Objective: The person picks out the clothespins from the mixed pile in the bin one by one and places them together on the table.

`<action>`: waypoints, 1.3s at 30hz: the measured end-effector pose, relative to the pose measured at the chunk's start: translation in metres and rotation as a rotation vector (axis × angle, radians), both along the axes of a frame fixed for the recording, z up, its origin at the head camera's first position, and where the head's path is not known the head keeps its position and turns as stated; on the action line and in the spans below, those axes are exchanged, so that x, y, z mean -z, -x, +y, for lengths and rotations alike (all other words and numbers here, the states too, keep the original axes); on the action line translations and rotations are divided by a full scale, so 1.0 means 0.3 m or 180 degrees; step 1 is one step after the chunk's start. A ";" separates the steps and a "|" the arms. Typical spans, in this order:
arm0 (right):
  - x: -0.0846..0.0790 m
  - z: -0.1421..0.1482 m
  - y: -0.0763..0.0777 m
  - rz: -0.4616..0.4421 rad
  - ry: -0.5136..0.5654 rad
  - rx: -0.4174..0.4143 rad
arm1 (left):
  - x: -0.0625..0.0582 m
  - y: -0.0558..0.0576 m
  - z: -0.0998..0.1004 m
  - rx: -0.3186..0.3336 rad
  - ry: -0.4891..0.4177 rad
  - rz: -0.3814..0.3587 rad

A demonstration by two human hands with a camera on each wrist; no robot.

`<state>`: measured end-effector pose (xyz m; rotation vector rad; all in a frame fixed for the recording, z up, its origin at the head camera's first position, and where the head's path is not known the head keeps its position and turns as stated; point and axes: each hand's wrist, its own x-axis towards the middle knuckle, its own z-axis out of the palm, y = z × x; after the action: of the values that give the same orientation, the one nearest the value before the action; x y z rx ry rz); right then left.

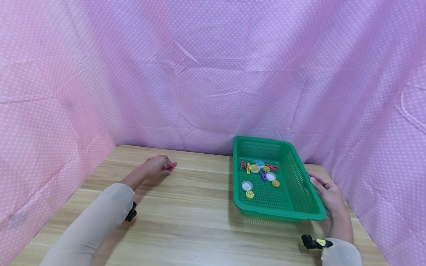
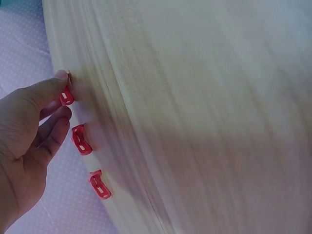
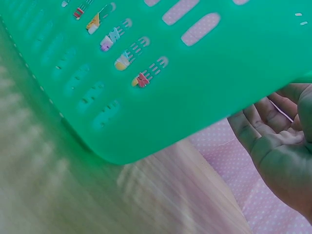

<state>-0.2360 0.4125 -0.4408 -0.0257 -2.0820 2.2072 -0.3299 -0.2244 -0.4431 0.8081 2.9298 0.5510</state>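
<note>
The fingers (image 2: 46, 91) of the left hand (image 1: 155, 165) are closed in a pinch on a red clip (image 2: 67, 96) at the far edge of the wooden counter (image 1: 186, 207), over toward its left side; one end of the clip sticks out past the fingertips. Near that hand, along the same edge, lie two more red clips (image 2: 82, 140), well apart from each other and from the pinched one. The right hand (image 1: 329, 195) grips the right-hand rim of a green basket (image 1: 279, 213) from outside, its fingers partly hidden by the basket wall, so how far they curl beneath the rim I cannot tell. The basket is on the right part of the counter. On its slotted floor, small clips lie loosely grouped: red, yellow, light blue and a purple clip (image 1: 263, 176). Among them are round caps, some white, some gold; a white cap (image 1: 247, 186) and a yellow cap (image 1: 249, 194) sit together nearer the front. Both arms wear pale sleeves (image 1: 96, 218), with a black device (image 1: 316, 242) at each wrist. Around the counter hangs a pink-and-lilac cloth (image 1: 213, 74) with white dots.
</note>
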 end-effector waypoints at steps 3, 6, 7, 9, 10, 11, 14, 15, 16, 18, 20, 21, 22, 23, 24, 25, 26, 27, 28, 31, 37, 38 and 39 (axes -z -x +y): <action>0.003 0.002 0.001 0.0033 -0.0002 -0.0001 | 0.002 -0.002 0.005 -0.0041 0.0050 0.0023; 0.005 0.003 0.001 0.0081 0.0002 -0.0007 | 0.003 -0.002 0.009 -0.0064 0.0058 0.0079; 0.005 0.003 0.000 0.0089 0.0009 -0.0010 | 0.003 -0.001 0.010 -0.0059 0.0054 0.0105; 0.005 0.002 -0.001 0.0098 0.0010 -0.0009 | 0.004 -0.001 0.012 -0.0062 0.0037 0.0153; 0.005 0.002 -0.001 0.0099 0.0010 -0.0006 | 0.005 0.000 0.013 -0.0075 0.0025 0.0169; 0.005 0.001 -0.002 0.0096 0.0006 0.0000 | 0.006 0.000 0.013 -0.0092 0.0016 0.0187; 0.003 0.000 -0.004 0.0069 -0.0012 0.0020 | 0.011 0.001 0.014 -0.0152 -0.0011 0.0223; 0.003 0.000 -0.004 0.0057 -0.0015 0.0025 | 0.012 0.001 0.014 -0.0182 -0.0022 0.0221; 0.002 0.000 -0.004 0.0044 -0.0024 0.0032 | 0.014 0.002 0.013 -0.0201 -0.0018 0.0230; 0.000 0.001 -0.003 0.0021 -0.0027 0.0035 | 0.017 0.001 0.012 -0.0256 -0.0010 0.0246; -0.001 0.001 -0.002 0.0011 -0.0028 0.0034 | 0.020 0.000 0.010 -0.0333 0.0001 0.0251; -0.001 0.001 -0.002 0.0008 -0.0031 0.0028 | 0.022 -0.002 0.008 -0.0372 0.0005 0.0252; -0.001 0.002 -0.002 0.0007 -0.0030 0.0022 | 0.023 -0.004 0.007 -0.0411 0.0002 0.0243; 0.000 0.002 -0.002 0.0015 -0.0030 0.0022 | 0.025 -0.004 0.006 -0.0444 -0.0003 0.0237; 0.000 0.002 -0.002 0.0020 -0.0036 0.0028 | 0.026 -0.005 0.005 -0.0464 -0.0010 0.0226; -0.001 0.002 -0.002 0.0020 -0.0046 0.0037 | 0.027 -0.007 0.004 -0.0494 -0.0022 0.0212; -0.001 0.001 -0.002 0.0022 -0.0053 0.0043 | 0.028 -0.007 0.003 -0.0507 -0.0035 0.0211; -0.002 0.000 -0.002 0.0020 -0.0057 0.0043 | 0.029 -0.007 0.002 -0.0511 -0.0048 0.0216; -0.003 0.000 -0.002 0.0016 -0.0062 0.0046 | 0.030 -0.007 0.001 -0.0509 -0.0056 0.0229; -0.005 -0.001 -0.002 0.0001 -0.0064 0.0042 | 0.033 -0.008 0.000 -0.0513 -0.0079 0.0277; -0.003 0.000 -0.002 -0.0007 -0.0020 0.0002 | 0.031 -0.012 -0.001 -0.0489 -0.0165 0.0265; -0.003 0.000 -0.002 -0.0012 -0.0022 0.0000 | 0.028 -0.012 0.000 -0.0475 -0.0195 0.0255; -0.004 -0.001 -0.002 -0.0015 -0.0031 0.0003 | 0.024 -0.013 -0.001 -0.0468 -0.0226 0.0237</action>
<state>-0.2353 0.4123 -0.4398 -0.0310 -2.0947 2.1985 -0.3260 -0.2246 -0.4503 0.6364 3.0718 0.6522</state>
